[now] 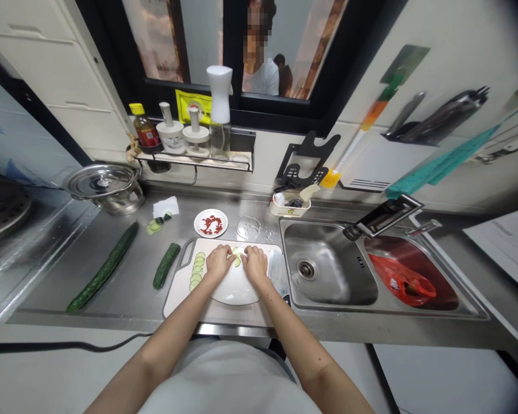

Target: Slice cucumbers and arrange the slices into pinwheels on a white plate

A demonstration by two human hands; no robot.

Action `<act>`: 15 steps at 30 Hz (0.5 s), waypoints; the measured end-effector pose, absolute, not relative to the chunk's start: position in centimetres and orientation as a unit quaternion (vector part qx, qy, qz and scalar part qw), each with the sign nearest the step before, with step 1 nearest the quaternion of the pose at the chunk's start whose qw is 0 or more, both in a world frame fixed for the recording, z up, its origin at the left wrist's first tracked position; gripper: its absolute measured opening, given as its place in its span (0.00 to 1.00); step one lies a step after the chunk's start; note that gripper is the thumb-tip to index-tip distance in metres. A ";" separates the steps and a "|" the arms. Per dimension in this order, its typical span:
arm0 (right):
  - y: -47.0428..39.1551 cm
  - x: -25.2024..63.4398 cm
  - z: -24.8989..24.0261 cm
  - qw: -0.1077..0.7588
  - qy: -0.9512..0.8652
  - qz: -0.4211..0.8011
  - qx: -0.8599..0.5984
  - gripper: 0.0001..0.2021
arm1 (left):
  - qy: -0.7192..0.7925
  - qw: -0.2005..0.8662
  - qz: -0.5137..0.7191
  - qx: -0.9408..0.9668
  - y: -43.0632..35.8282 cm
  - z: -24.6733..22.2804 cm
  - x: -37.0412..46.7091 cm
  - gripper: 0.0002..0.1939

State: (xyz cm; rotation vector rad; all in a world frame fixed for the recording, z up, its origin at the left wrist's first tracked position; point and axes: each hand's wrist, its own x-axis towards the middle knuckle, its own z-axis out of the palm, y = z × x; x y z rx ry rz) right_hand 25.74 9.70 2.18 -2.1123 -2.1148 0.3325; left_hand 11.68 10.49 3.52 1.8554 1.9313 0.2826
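On a light cutting board stands a white plate. A few thin cucumber slices lie near the plate's far rim, between my hands. My left hand pinches at them from the left, thumb and fingers closed. From the other side my right hand also has its fingertips closed on the slices. A row of overlapping cucumber rounds runs along the board's left part. Right of the plate rests a knife, its handle towards the front edge.
Left of the board lie a cut cucumber and a long whole cucumber. Behind are a small plate of red pieces and cucumber scraps. A lidded steel pot stands back left; a double sink is at right.
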 end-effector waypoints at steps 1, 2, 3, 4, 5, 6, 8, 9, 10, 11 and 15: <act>9.7 25.7 2.2 0.065 -0.701 0.111 -0.701 0.08 | 0.701 0.224 0.101 0.670 10.5 3.6 11.7 0.09; 9.8 25.7 2.2 0.064 -0.701 0.112 -0.702 0.08 | 0.701 0.224 0.101 0.670 10.4 3.6 11.7 0.09; 9.8 25.8 2.2 0.063 -0.700 0.113 -0.702 0.08 | 0.701 0.222 0.103 0.670 10.4 3.6 11.7 0.09; 9.8 25.8 2.2 0.063 -0.700 0.113 -0.702 0.08 | 0.700 0.221 0.104 0.671 10.3 3.6 11.7 0.09; 9.8 25.8 2.3 0.064 -0.700 0.114 -0.702 0.08 | 0.699 0.218 0.106 0.673 10.3 3.6 11.7 0.09; 9.8 25.8 2.3 0.064 -0.700 0.115 -0.702 0.08 | 0.697 0.216 0.107 0.675 10.2 3.6 11.7 0.09; 9.8 25.8 2.3 0.066 -0.702 0.117 -0.699 0.08 | 0.694 0.214 0.108 0.679 10.1 3.5 11.7 0.09; 9.8 25.8 2.4 0.066 -0.703 0.118 -0.698 0.07 | 0.694 0.213 0.108 0.679 10.1 3.4 11.7 0.09; 9.8 25.9 2.4 0.066 -0.703 0.119 -0.698 0.07 | 0.693 0.212 0.109 0.680 10.1 3.4 11.7 0.10; 9.9 25.9 2.4 0.065 -0.703 0.120 -0.698 0.07 | 0.693 0.211 0.109 0.681 10.0 3.3 11.8 0.10; 9.9 25.8 2.5 0.062 -0.700 0.124 -0.700 0.08 | 0.694 0.211 0.107 0.680 10.1 3.2 11.8 0.10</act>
